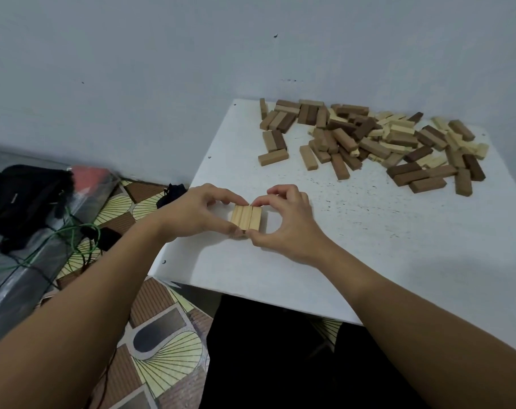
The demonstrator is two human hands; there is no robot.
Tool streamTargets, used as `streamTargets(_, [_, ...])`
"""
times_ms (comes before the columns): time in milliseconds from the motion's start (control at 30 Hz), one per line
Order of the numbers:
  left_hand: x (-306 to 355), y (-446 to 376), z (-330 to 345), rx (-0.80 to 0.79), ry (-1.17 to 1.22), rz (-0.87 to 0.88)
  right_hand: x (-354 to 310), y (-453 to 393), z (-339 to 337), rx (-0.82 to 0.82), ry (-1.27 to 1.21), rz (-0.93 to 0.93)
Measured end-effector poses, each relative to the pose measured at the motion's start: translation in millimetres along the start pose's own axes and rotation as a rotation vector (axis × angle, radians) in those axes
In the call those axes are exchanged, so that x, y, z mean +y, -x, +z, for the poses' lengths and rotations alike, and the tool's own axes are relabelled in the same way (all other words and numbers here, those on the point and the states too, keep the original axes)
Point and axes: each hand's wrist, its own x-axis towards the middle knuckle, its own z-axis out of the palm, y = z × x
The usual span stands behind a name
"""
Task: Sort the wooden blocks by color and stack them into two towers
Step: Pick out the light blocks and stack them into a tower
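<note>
I see my left hand (199,212) and right hand (289,221) pinching three pale blocks (246,217) side by side between them on the table (354,231); only this first layer exists, I judge; beyond my right hand the mixed pile (374,143) waits unsorted.

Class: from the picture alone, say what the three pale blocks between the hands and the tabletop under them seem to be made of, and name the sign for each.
Three pale blocks: apparently light, unpainted wood with a matt finish; fine lengthwise grain lines show on top.
Tabletop: a white, smooth, thin board, possibly laminate or painted; small dark specks and scuffs mark it. The core cannot be told.
</note>
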Motion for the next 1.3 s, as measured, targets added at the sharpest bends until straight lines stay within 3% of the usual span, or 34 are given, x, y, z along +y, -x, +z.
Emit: streamTargets(1300, [-12,4,1,0.021,0.16,-0.028,6,0,4,0.004,0.015,0.009])
